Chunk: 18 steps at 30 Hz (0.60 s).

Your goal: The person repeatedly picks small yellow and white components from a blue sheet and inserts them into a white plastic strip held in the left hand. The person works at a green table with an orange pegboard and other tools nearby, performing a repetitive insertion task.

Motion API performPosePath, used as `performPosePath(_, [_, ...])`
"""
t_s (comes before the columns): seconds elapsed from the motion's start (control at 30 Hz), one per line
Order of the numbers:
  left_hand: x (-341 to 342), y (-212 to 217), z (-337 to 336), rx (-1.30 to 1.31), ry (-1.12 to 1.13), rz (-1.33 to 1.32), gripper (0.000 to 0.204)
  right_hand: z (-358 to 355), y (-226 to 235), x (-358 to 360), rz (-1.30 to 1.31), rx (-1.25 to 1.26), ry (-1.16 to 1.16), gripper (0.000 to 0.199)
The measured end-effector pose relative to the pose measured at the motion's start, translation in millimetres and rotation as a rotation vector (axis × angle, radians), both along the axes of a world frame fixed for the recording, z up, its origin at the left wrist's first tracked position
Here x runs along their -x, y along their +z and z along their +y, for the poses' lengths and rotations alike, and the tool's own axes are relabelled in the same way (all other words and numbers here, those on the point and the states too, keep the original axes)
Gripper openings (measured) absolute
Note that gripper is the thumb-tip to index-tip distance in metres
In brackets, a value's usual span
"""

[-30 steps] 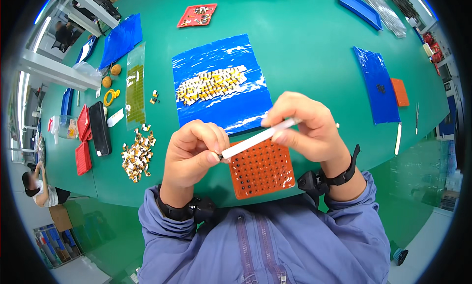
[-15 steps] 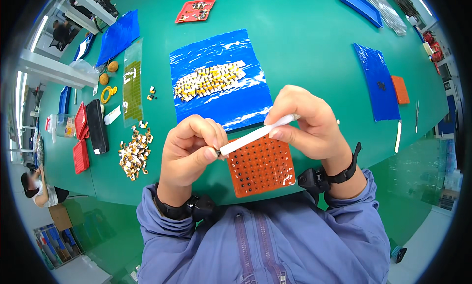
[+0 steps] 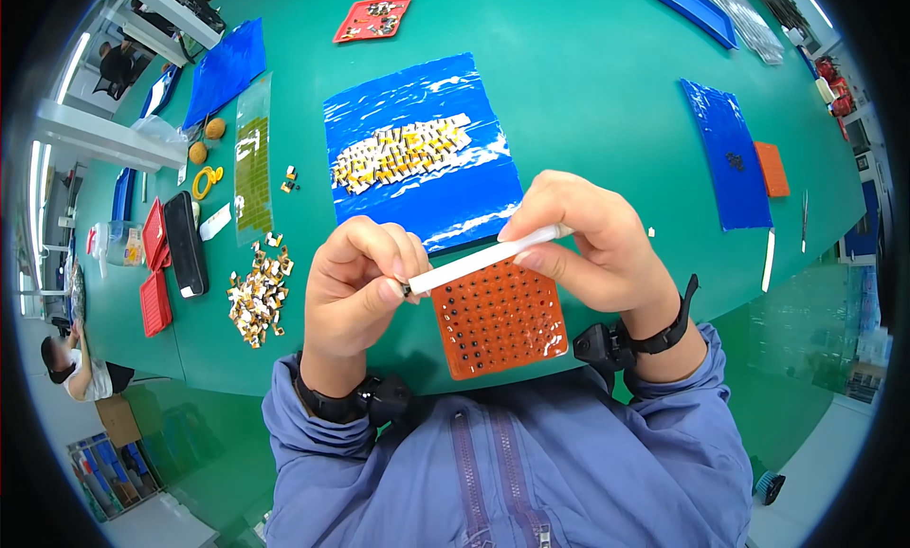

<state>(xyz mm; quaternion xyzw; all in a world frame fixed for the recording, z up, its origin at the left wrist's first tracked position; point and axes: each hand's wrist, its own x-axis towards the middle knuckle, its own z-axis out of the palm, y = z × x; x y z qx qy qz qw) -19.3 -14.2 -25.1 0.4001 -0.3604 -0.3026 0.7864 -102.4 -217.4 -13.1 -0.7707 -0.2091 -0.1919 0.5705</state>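
Observation:
My left hand (image 3: 355,278) is closed in a pinch on a small dark piece (image 3: 406,289), too small to make out fully. This piece meets the left end of a slim white strip (image 3: 464,266). The strip's other end is gripped between the thumb and fingers of my right hand (image 3: 583,240). Beneath the strip lies an orange-red plate (image 3: 502,344) with rows of holes, several with black round pieces in them. Just beyond my hands, a blue sheet (image 3: 460,202) bears a packed cluster of small white, yellow and black parts (image 3: 403,153).
A loose heap of small parts (image 3: 258,297) lies left of my left hand. Further left are a black case (image 3: 185,245), red trays (image 3: 156,301) and yellow scissors (image 3: 206,181). Another blue sheet (image 3: 730,183) and an orange block (image 3: 772,169) lie at the right.
Both hands have shifted slightly left with the white strip, which now lies a little flatter. My grip looks the same.

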Motion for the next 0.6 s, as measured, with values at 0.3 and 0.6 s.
performPosePath(0.3, [1.2,-2.9,-1.1,0.057,0.002,0.086,0.011,2.7,2.6,-1.2,-0.009,0.033,-0.087,0.006])
performPosePath(0.6, [-2.0,-4.2,0.1,0.021,0.035,0.023,0.007,0.2,1.3,2.0,0.045,0.099,-0.091,0.009])
